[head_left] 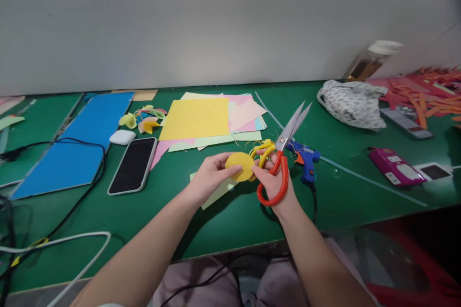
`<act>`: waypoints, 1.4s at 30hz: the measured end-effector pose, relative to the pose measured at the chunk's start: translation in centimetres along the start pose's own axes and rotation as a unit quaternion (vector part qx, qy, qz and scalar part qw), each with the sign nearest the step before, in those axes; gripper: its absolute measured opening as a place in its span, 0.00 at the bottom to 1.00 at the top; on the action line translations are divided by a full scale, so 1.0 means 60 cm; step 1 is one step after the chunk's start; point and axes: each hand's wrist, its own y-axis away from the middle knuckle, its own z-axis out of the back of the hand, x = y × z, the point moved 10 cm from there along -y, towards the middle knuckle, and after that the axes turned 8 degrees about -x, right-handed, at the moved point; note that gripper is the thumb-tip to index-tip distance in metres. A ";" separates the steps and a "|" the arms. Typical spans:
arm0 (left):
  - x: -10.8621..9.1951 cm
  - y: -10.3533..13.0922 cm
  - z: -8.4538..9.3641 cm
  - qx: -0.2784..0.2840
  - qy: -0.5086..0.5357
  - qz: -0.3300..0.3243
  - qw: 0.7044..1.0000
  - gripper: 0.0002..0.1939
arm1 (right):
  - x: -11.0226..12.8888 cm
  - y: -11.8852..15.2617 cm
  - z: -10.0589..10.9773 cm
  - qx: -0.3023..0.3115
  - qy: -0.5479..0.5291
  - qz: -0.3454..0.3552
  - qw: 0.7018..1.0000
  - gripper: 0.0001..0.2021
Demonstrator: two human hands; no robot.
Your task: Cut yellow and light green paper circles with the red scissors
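Between my hands is a round yellow paper disc point(239, 165), pinched from its left side by my left hand point(212, 172). My right hand point(272, 175) touches the disc's right edge with thumb and fingertips. A pair of scissors point(284, 146) with red and yellow handles also hangs on my right hand, its blades parted and pointing up and away. Under my hands lies a pale green paper piece point(219, 195). A blue glue gun point(306, 158) rests just right of the scissors. Thin yellow strands lie behind my right fingers, partly hidden.
Stacked coloured paper point(196, 117) lies behind my hands. To the left are a phone point(133, 165), a white case point(122, 137), paper petals point(146, 120) and a blue board point(82, 141). On the right sit a patterned cloth pouch point(351, 103), a purple device point(394, 165), a bottle point(374, 60) and orange strips point(421, 98).
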 end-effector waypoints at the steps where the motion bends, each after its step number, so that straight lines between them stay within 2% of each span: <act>1: 0.001 -0.001 0.000 -0.004 -0.004 0.001 1.000 0.16 | 0.000 -0.001 -0.001 0.001 -0.003 0.002 1.000 0.17; 3: -0.009 -0.001 0.004 -0.021 -0.008 -0.009 1.000 0.13 | 0.001 -0.002 -0.001 0.002 -0.012 0.007 1.000 0.16; 6: -0.050 -0.002 0.011 -0.040 -0.012 -0.037 0.998 0.12 | 0.004 -0.002 -0.003 0.017 -0.042 0.011 0.999 0.21; 9: -0.118 -0.006 0.014 -0.047 -0.022 -0.082 0.995 0.11 | 0.015 -0.001 -0.010 0.033 -0.054 0.017 0.998 0.27; 14: -0.242 -0.026 0.018 -0.072 0.010 -0.181 0.981 0.08 | 0.035 -0.003 -0.021 0.031 -0.022 -0.005 0.999 0.23; 17: -0.283 -0.037 0.017 -0.094 0.046 -0.215 0.971 0.08 | 0.046 -0.008 -0.018 0.025 0.027 0.011 0.999 0.23; 19: -0.286 -0.045 0.005 -0.083 0.040 -0.210 0.973 0.09 | 0.052 -0.011 -0.008 0.008 0.048 0.033 0.998 0.24; 23: -0.255 -0.053 -0.017 -0.037 0.008 -0.170 0.985 0.12 | 0.056 -0.017 0.005 -0.004 0.022 0.085 0.996 0.28; 29: -0.216 -0.052 -0.017 -0.010 -0.015 -0.117 0.993 0.09 | 0.052 -0.015 -0.019 0.059 -0.005 0.144 0.988 0.34; 35: -0.206 -0.047 -0.030 0.015 -0.031 -0.102 0.994 0.09 | 0.056 0.000 -0.044 0.120 -0.001 0.146 0.982 0.46; 42: -0.205 -0.047 -0.032 -0.004 -0.039 -0.107 0.993 0.10 | 0.054 0.010 -0.038 0.136 0.058 0.120 0.982 0.52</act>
